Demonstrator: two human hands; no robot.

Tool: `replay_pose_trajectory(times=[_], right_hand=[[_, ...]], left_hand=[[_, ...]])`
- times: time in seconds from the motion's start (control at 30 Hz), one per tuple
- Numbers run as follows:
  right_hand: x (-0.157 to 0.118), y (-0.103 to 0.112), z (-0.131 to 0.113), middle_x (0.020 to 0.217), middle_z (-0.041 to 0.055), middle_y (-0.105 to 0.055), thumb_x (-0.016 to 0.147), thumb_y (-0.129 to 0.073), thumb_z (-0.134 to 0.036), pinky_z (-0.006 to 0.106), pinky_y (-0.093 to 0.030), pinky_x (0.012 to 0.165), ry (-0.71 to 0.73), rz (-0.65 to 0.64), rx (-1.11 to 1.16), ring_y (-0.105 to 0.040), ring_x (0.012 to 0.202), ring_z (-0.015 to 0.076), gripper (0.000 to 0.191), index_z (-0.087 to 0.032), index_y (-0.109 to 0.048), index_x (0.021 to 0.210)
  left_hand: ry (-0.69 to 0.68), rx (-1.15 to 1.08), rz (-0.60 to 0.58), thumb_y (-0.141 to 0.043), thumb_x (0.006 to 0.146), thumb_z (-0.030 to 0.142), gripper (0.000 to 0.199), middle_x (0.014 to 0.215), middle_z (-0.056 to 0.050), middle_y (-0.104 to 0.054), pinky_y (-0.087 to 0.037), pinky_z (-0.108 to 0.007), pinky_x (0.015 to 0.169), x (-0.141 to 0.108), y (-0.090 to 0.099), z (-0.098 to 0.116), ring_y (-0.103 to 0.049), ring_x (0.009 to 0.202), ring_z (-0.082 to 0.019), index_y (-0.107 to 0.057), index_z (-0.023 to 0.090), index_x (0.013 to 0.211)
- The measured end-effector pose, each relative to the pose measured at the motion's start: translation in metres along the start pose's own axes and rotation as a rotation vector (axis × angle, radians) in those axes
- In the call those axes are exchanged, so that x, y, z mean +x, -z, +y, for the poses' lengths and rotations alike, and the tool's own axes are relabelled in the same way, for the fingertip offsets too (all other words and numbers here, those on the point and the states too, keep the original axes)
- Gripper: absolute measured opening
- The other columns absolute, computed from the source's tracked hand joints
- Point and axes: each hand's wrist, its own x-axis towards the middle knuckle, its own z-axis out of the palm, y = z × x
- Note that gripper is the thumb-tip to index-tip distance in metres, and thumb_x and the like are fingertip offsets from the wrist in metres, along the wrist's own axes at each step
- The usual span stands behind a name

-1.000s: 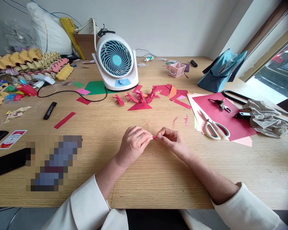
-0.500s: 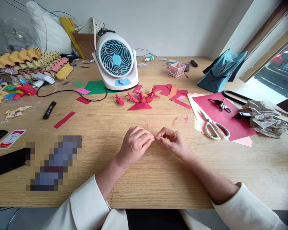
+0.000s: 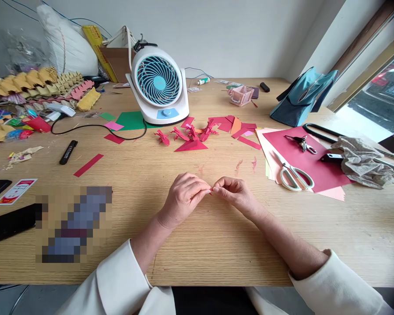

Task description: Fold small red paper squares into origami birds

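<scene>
Fingers of the left hand (image 3: 184, 197) and right hand (image 3: 235, 193) pinch a small red paper piece (image 3: 211, 190) over the desk (image 3: 216, 245); its tip now pokes out below, suggesting a slight turn. Beyond stand folded red figures (image 3: 163, 138) and a pink basket (image 3: 240, 96), contents unclear.

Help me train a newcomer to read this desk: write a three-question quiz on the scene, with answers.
1. True or false: the scissors lie on the papers.

2. Multiple choice: what do the left hand and right hand pinch between them?
A) a marker
B) a small red piece
C) a phone

3. Fill in the blank: seen from the person's side, the black marker lies to the ____ of the long red strip.

Key: 1 true; 2 B; 3 left
</scene>
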Motion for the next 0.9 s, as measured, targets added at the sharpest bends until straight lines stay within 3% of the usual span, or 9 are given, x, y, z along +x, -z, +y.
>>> replay_pose_trajectory(times=[0.23,0.5,0.7,0.9], right_hand=[[-0.0028,0.0016,-0.0022,0.061,-0.0038,-0.044,0.073,-0.072,-0.063,0.024,-0.025,0.052,-0.070,-0.020,0.024,-0.032,0.057,0.0095,0.046,-0.017,-0.062,0.072],[-0.0020,0.0013,0.0029,0.064,-0.0027,-0.046,0.075,-0.073,-0.057,0.025,-0.029,0.055,-0.114,-0.050,0.103,-0.036,0.060,0.0112,0.041,-0.018,-0.062,0.072],[-0.0037,0.0011,0.0028,0.070,-0.0029,-0.052,0.077,-0.075,-0.048,0.025,-0.033,0.067,-0.113,-0.090,0.197,-0.041,0.068,0.0116,0.031,-0.019,-0.064,0.074],[-0.0024,0.0019,0.0005,0.067,-0.0025,-0.053,0.072,-0.079,-0.049,0.025,-0.033,0.065,-0.168,-0.112,0.256,-0.042,0.065,0.0111,0.033,-0.018,-0.066,0.071]], left_hand=[[0.009,-0.047,0.004,-0.062,0.091,0.021,0.008,0.081,-0.003,-0.074,-0.048,-0.033,0.078,0.0000,-0.0016,-0.0009,-0.062,0.082,-0.018,-0.068,0.020,0.085],[0.039,-0.117,0.027,-0.063,0.090,0.019,0.007,0.081,-0.003,-0.073,-0.049,-0.032,0.077,-0.0006,-0.0033,-0.0017,-0.062,0.081,-0.017,-0.067,0.021,0.085],[0.052,-0.196,0.031,-0.067,0.088,0.021,0.003,0.084,-0.003,-0.073,-0.049,-0.033,0.078,-0.0005,-0.0051,0.0003,-0.062,0.081,-0.017,-0.067,0.021,0.085],[0.076,-0.255,0.028,-0.068,0.087,0.021,0.004,0.080,-0.003,-0.073,-0.048,-0.032,0.076,-0.0015,-0.0062,-0.0017,-0.062,0.079,-0.017,-0.069,0.020,0.083]])
